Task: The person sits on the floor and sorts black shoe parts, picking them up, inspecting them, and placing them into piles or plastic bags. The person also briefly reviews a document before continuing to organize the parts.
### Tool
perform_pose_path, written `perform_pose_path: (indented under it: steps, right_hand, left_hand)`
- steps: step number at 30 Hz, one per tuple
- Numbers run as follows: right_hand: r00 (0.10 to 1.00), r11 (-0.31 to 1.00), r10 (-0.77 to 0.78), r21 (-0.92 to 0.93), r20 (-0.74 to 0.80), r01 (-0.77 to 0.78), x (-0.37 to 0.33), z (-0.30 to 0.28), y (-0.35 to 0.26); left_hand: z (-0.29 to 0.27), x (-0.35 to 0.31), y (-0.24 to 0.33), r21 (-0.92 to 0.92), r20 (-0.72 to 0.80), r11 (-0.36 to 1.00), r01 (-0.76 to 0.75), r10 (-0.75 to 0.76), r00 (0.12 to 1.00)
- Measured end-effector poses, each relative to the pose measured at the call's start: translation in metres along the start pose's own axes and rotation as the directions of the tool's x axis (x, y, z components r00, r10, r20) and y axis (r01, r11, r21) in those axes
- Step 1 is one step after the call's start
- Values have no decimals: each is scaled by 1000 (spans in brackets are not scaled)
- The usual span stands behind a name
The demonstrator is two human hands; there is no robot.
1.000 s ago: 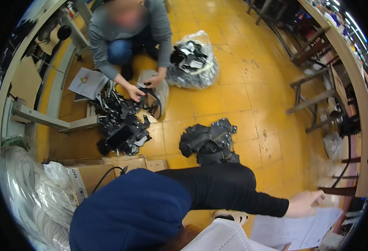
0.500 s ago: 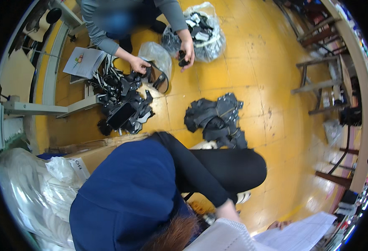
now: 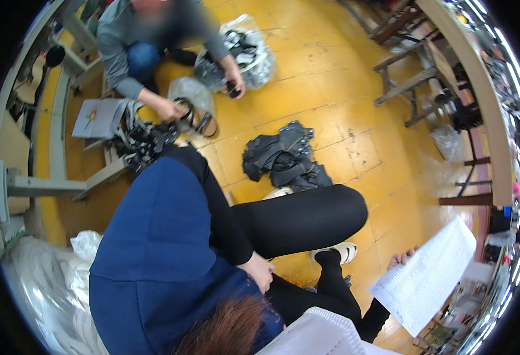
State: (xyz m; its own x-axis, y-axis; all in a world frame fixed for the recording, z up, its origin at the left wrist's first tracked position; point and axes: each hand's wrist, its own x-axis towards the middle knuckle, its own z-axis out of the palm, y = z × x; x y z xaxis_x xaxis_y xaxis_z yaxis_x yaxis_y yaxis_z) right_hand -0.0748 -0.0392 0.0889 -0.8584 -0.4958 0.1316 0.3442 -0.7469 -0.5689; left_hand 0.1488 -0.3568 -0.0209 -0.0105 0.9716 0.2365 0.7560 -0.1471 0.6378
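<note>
A white printed sheet of paper [image 3: 428,278] is held out to the right by my right hand [image 3: 403,257], whose fingers grip its upper left edge and are partly hidden behind it. My left hand [image 3: 260,271] rests at my lap, by the hem of my blue vest [image 3: 147,236]; its fingers point down and cannot be made out clearly. On the floor in front of my bent knee lies a bundle of black cut pieces [image 3: 280,157], tied with a thin band. A cream shoe [image 3: 347,253] is on my foot.
Across from me a person in grey sleeves holds a black sandal [image 3: 203,121] and a small dark item [image 3: 232,90]. Near them are a clear bag of scraps [image 3: 254,50], strips, and a notebook [image 3: 97,117]. Wooden stools [image 3: 414,83] stand right; a plastic bag [image 3: 35,290] bulges left.
My left hand has drawn back from the right toward my lap. The paper has been raised and shows more fully. My view has shifted, and my left arm now covers part of the black pile.
</note>
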Motion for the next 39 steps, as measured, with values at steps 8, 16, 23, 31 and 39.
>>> perform_pose_path:
  steps: [8,16,23,31,39]
  right_hand:
    - [979,992,4,-121,-205,-30,-9,15,5]
    - [902,917,314,-151,-297,-369,-5,44,-27]
    - [930,877,245,-346,-273,-333,7,45,-17]
    - [935,802,52,-544,-351,-249,18,49,-2]
    - [914,618,-162,-760,-372,-200,31,69,21]
  left_hand:
    - [11,12,2,152,110,984,-97,81,991]
    - [-12,14,0,-6,-34,965,-263,263,964]
    - [-44,5,7,-373,256,871,320,-235,938]
    - [-7,-13,-27,-295,312,924,242,-146,939]
    - [-1,12,-17,100,-9,972,212,-212,977]
